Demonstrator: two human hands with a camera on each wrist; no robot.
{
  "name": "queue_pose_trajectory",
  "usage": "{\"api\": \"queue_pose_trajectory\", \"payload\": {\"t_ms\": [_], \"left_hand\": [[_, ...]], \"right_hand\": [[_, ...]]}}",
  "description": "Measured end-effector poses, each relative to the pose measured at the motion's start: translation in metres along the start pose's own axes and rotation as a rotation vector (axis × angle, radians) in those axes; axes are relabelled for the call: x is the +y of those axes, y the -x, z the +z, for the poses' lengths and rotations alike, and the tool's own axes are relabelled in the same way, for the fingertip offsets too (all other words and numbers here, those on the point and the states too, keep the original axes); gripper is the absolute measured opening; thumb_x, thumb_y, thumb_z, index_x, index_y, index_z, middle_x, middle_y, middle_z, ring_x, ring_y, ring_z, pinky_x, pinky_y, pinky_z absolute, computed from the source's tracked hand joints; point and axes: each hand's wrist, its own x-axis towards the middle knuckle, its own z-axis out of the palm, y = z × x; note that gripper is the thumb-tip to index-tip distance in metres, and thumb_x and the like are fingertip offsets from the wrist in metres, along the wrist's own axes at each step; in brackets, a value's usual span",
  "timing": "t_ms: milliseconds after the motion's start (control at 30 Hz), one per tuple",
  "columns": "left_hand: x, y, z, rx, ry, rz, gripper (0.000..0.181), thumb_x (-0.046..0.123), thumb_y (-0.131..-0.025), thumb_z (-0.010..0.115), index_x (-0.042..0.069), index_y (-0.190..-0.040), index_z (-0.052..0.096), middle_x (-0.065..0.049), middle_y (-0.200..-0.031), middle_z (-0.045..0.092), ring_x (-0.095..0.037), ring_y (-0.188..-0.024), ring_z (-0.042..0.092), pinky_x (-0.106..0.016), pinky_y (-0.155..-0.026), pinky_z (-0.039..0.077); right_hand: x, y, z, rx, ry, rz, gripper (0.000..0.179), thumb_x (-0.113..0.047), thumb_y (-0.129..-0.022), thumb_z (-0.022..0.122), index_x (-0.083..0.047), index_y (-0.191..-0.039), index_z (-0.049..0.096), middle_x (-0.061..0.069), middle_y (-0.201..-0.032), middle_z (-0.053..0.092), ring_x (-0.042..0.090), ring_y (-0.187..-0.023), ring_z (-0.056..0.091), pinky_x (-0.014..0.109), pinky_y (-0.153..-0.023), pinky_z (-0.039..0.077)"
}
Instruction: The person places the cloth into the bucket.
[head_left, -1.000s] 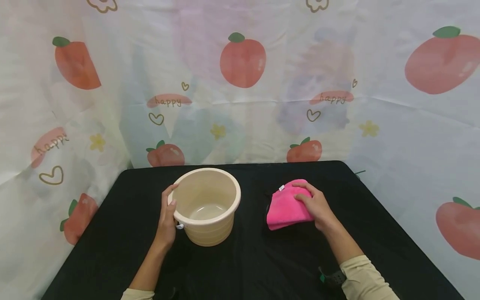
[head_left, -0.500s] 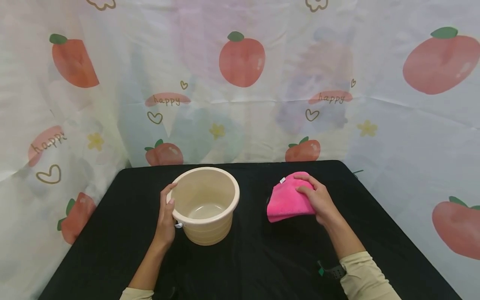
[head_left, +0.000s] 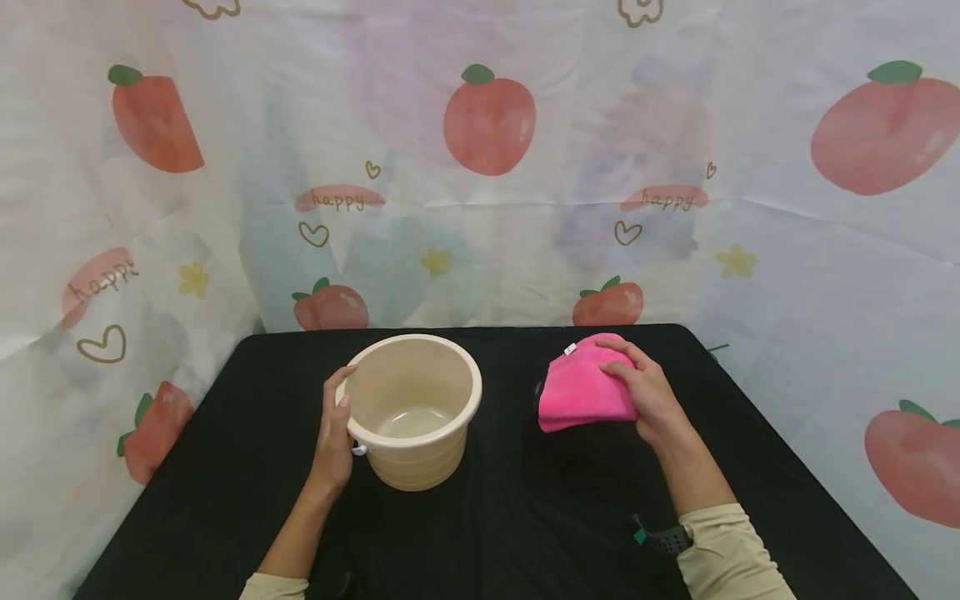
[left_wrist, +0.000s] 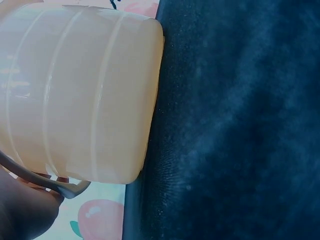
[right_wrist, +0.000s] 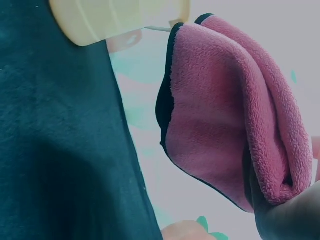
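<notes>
A cream bucket (head_left: pixel 416 454) stands upright on the black table, its open top facing up and its inside bare. My left hand (head_left: pixel 334 442) grips its left rim, thumb and fingers on the edge. In the left wrist view the bucket's ribbed wall (left_wrist: pixel 75 100) and grey handle (left_wrist: pixel 62 187) show, with part of the hand at the lower left. To the right, my right hand (head_left: pixel 648 396) pinches a folded pink towel (head_left: pixel 585 387) with a small white tag. In the right wrist view the towel (right_wrist: pixel 210 110) hangs in a fold above the table, dark trim along its edge.
The black-covered table (head_left: pixel 495 542) reaches back to a fabric backdrop (head_left: pixel 525 250) printed with fruit, which also hangs along both sides. A dark strap with a green bit (head_left: pixel 660 540) sits on the right wrist, near the sleeve.
My right hand has raised the pink towel and carried it a little away from me. The left hand and the bucket have stayed in place.
</notes>
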Motion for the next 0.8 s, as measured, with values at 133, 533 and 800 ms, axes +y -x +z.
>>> {"api": "queue_pose_trajectory", "payload": {"t_ms": [133,533,800], "left_hand": [[0.000,0.000,0.000,-0.009,-0.002,0.000,0.051,0.027,-0.109,0.025,0.009,-0.157,0.030,-0.012,-0.157,0.031,-0.036,-0.129,0.040,-0.048,-0.099,0.035],[0.001,0.000,-0.001,-0.020,-0.005,-0.016,0.051,0.028,-0.109,0.025,0.010,-0.157,0.029,-0.014,-0.157,0.030,-0.040,-0.128,0.040,-0.051,-0.098,0.037],[0.000,-0.001,0.000,-0.019,-0.022,-0.017,0.052,0.030,-0.109,0.023,0.012,-0.157,0.029,-0.013,-0.157,0.029,-0.038,-0.127,0.041,-0.053,-0.096,0.038]], "right_hand": [[-0.005,-0.001,0.001,-0.023,-0.065,-0.011,0.045,-0.022,-0.105,0.061,-0.015,-0.148,0.054,0.007,-0.143,0.040,0.021,-0.111,0.049,0.026,-0.078,0.051],[-0.018,-0.001,0.005,-0.082,-0.177,-0.085,0.045,-0.018,-0.105,0.059,-0.012,-0.150,0.052,0.005,-0.144,0.043,0.020,-0.118,0.048,0.024,-0.081,0.052],[-0.032,0.005,0.009,-0.111,-0.223,-0.118,0.046,-0.017,-0.106,0.058,-0.011,-0.151,0.050,0.006,-0.144,0.042,0.021,-0.116,0.050,0.025,-0.080,0.053]]}}
